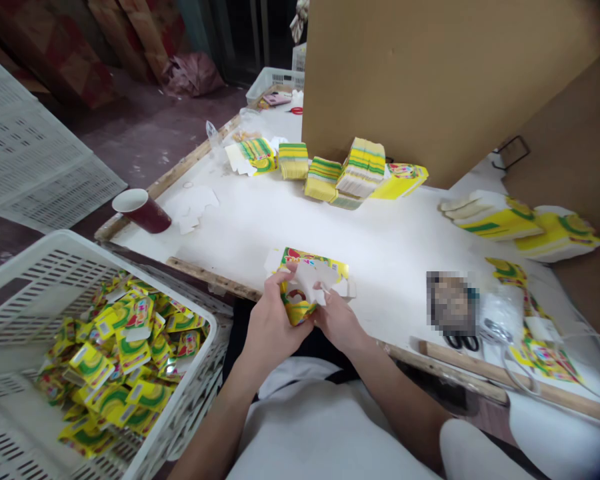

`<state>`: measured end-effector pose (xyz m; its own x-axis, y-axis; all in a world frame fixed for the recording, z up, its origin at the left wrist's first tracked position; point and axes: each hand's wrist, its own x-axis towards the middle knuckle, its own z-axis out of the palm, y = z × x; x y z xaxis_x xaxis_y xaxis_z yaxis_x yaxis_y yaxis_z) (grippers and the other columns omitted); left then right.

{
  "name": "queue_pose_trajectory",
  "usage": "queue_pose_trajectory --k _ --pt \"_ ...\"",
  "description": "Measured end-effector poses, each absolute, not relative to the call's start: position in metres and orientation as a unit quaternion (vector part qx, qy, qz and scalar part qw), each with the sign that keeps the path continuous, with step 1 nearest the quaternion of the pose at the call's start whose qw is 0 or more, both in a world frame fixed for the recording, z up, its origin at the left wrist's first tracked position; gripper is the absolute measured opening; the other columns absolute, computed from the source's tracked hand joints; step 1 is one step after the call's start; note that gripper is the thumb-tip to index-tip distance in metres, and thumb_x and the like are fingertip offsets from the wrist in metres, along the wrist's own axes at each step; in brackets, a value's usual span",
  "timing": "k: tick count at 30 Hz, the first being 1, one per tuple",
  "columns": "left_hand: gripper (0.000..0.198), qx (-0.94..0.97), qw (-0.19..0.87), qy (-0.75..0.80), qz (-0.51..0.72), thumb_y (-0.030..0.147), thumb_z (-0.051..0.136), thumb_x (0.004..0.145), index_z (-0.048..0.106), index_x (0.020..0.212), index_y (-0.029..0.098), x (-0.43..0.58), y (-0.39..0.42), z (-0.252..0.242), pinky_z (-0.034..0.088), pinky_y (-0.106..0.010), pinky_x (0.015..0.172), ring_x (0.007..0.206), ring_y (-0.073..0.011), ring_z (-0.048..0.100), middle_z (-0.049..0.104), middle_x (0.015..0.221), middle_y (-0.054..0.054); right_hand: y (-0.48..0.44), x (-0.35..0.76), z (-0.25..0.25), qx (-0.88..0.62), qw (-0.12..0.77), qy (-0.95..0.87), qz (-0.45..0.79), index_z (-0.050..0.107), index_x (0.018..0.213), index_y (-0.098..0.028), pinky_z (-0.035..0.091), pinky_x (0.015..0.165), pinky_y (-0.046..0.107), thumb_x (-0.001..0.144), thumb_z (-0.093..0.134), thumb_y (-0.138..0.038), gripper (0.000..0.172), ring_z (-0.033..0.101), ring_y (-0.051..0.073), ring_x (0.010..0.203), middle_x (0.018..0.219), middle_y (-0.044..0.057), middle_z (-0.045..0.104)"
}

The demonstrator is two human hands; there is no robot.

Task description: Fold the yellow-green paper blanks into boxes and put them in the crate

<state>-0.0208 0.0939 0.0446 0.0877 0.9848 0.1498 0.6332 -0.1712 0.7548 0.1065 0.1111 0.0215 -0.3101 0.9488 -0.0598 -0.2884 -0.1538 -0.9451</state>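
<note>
At the table's front edge, my left hand point(274, 319) is closed around a small yellow and green carton point(300, 312) with a white inner side showing. My right hand point(339, 321) pinches the carton's white flap from the other side. Part of the carton is hidden behind my fingers. Just beyond it on the white table point(250, 227) lies another printed carton point(341, 269) in yellow, green and red, partly covered by the one I hold.
A white plastic basket point(190, 390) at my left holds many small yellow packets point(130, 353). Carton stacks point(363, 163) stand at the back before a brown cardboard panel point(430, 73). A dark red cup point(147, 212) lies tilted at left. Carton bundles point(505, 217) and black-handled scissors point(463, 342) are at right.
</note>
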Motion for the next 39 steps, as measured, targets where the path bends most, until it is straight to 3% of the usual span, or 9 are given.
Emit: queue_pose_trajectory --k 4,8,16,19,22,28,31,34,39 --pt "0.056 0.732 0.228 0.558 0.317 0.017 0.060 0.067 0.032 0.114 0.022 -0.021 0.093 0.043 0.049 -0.036 0.083 0.102 -0.0234 0.059 0.054 0.115 -0.010 0.114 0.105 0.026 -0.352 0.431 -0.486 0.674 0.053 0.125 -0.026 0.034 0.107 0.042 0.083 0.054 -0.042 0.045 0.052 0.023 0.119 0.118 0.005 0.064" --pt "0.053 0.738 0.241 0.551 0.306 0.017 0.060 0.066 0.034 0.112 0.021 -0.021 0.094 0.043 0.049 -0.037 0.083 0.100 -0.0237 0.059 0.056 0.110 -0.009 0.116 0.106 0.031 -0.359 0.422 -0.518 0.652 0.047 0.132 -0.025 0.028 0.110 0.043 0.088 0.044 -0.046 0.048 0.042 0.022 0.129 0.129 0.005 0.056" --pt "0.042 0.769 0.247 0.468 0.359 0.012 0.051 0.067 0.047 0.108 0.022 -0.028 0.095 0.020 0.051 -0.037 0.081 0.097 -0.0242 0.060 0.059 0.100 -0.008 0.107 0.108 0.043 -0.352 0.330 -0.768 0.422 0.008 0.147 -0.020 0.018 0.114 0.043 0.084 0.054 -0.024 0.078 0.016 0.024 0.141 0.153 0.007 0.016" --pt "0.039 0.742 0.224 0.515 0.366 0.014 0.053 0.071 0.045 0.109 0.021 -0.026 0.096 0.019 0.051 -0.038 0.083 0.097 -0.0234 0.059 0.057 0.105 -0.009 0.110 0.108 0.041 -0.357 0.346 -0.767 0.406 0.022 0.145 -0.020 0.024 0.113 0.041 0.084 0.048 -0.015 0.067 0.027 0.022 0.138 0.149 0.008 0.030" --pt "0.056 0.703 0.175 0.592 0.353 0.022 0.063 0.069 0.037 0.118 0.017 -0.025 0.097 0.026 0.048 -0.044 0.086 0.102 -0.0269 0.056 0.053 0.111 -0.013 0.117 0.110 0.036 -0.418 0.417 -0.665 0.457 0.040 0.138 -0.023 0.031 0.110 0.040 0.085 0.046 -0.016 0.054 0.043 0.021 0.129 0.138 0.005 0.048" --pt "0.056 0.746 0.148 0.578 0.294 0.031 0.061 0.075 0.036 0.124 0.018 -0.032 0.097 0.030 0.048 -0.041 0.086 0.102 -0.0272 0.057 0.058 0.110 -0.012 0.124 0.112 0.027 -0.390 0.498 -0.366 0.683 0.060 0.116 -0.026 0.051 0.088 0.037 0.082 0.054 -0.045 0.039 0.061 0.023 0.104 0.115 0.003 0.065" --pt "0.058 0.750 0.136 0.578 0.290 0.034 0.060 0.077 0.035 0.126 0.017 -0.031 0.098 0.028 0.048 -0.039 0.086 0.101 -0.0266 0.058 0.058 0.108 -0.011 0.125 0.110 0.032 -0.355 0.510 -0.266 0.737 0.065 0.102 -0.024 0.053 0.084 0.035 0.074 0.062 -0.049 0.038 0.064 0.023 0.098 0.106 0.005 0.069" --pt "0.058 0.756 0.123 0.583 0.271 0.034 0.060 0.077 0.036 0.126 0.016 -0.028 0.098 0.028 0.047 -0.038 0.085 0.102 -0.0271 0.057 0.058 0.108 -0.012 0.126 0.106 0.038 -0.346 0.525 -0.225 0.744 0.066 0.097 -0.022 0.052 0.084 0.032 0.070 0.068 -0.039 0.032 0.063 0.021 0.097 0.106 0.005 0.069" --pt "0.059 0.769 0.103 0.584 0.238 0.030 0.061 0.075 0.035 0.126 0.013 -0.023 0.096 0.029 0.045 -0.041 0.085 0.103 -0.0286 0.056 0.058 0.110 -0.014 0.127 0.102 0.042 -0.370 0.514 -0.179 0.753 0.068 0.096 -0.016 0.054 0.079 0.031 0.076 0.062 -0.035 0.028 0.065 0.021 0.092 0.098 0.007 0.072"
